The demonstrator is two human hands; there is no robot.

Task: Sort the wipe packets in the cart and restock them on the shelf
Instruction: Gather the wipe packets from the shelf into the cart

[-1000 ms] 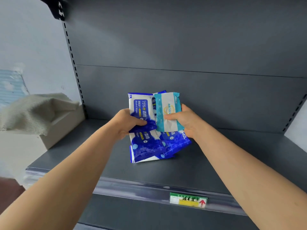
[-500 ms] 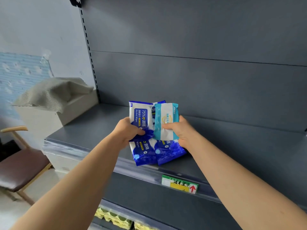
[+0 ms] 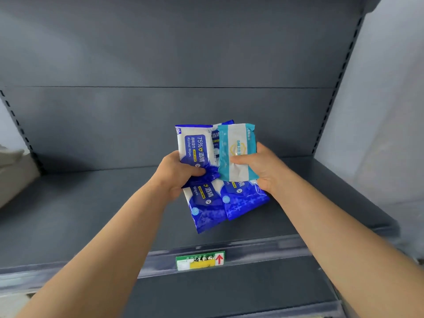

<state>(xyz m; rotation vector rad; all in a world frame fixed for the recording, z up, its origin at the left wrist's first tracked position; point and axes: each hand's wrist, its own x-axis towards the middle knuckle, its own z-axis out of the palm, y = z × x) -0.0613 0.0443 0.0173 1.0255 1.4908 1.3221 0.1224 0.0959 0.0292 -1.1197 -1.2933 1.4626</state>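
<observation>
Head view: left hand [image 3: 176,177] and right hand [image 3: 263,171] clutch wipe packets [image 3: 195,148] over grey shelf [image 3: 91,214].

Dark grey metal shelf [image 3: 91,214], back panel [image 3: 160,65] behind; green price label [image 3: 200,260] with red arrow on front rail [image 3: 263,249].
</observation>
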